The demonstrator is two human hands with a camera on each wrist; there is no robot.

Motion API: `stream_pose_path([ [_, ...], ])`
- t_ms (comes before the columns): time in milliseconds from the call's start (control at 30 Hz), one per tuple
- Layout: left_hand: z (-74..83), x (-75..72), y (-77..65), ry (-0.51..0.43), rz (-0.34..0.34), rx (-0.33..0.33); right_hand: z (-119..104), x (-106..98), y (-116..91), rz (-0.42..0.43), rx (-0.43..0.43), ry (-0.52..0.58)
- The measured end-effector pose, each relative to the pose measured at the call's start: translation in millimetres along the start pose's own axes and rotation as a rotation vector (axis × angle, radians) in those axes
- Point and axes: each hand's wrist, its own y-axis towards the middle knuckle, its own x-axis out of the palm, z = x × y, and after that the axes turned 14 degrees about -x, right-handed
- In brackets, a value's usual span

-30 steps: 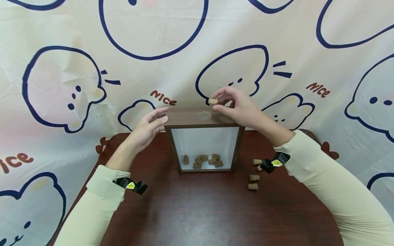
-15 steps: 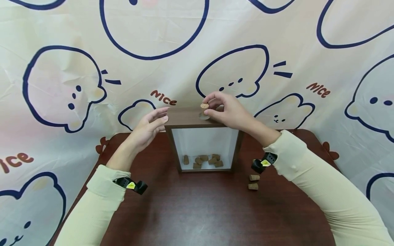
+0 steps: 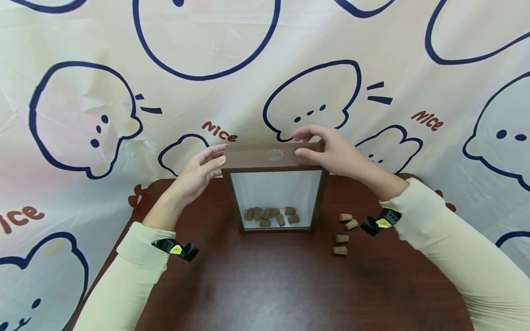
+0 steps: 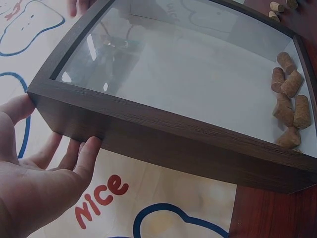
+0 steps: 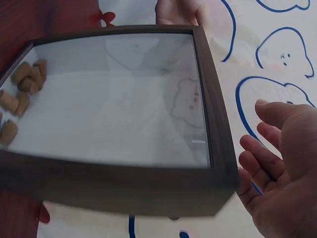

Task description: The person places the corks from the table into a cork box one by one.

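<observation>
A shadow box (image 3: 248, 159) with a dark wood frame and a clear front stands upright on the table. Its top has a round hole (image 3: 275, 155). Several corks (image 3: 265, 223) lie along the bottom inside. My left hand (image 3: 198, 174) rests against the upper left of the box; in the left wrist view its fingertips (image 4: 90, 148) touch the side of the frame. Above the right part of the top is my right hand (image 3: 331, 149), fingers loosely bent and thumb apart. The right wrist view shows nothing between its fingers (image 5: 262, 158).
Several loose corks (image 3: 342, 238) lie on the dark red-brown table (image 3: 265, 285), right of the box. A pale cloth (image 3: 232, 105) with cartoon outlines hangs behind and at both sides. A black wrist camera (image 3: 376, 223) sits on each sleeve cuff.
My right hand brought a cork left over the hole, let go of it and drew back right. The corks inside now lie differently, with one more at the left. My left hand stayed put.
</observation>
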Motion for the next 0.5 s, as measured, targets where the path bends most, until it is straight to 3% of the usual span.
stream_pose_path([
  [200,-0.4,-0.3,0.0,0.003,0.001,-0.002,9,-21,-42,0.017,0.023,-0.077],
  [500,-2.0,-1.6,3.1,-0.007,-0.002,0.012,36,-43,-116,0.072,0.173,-0.105],
])
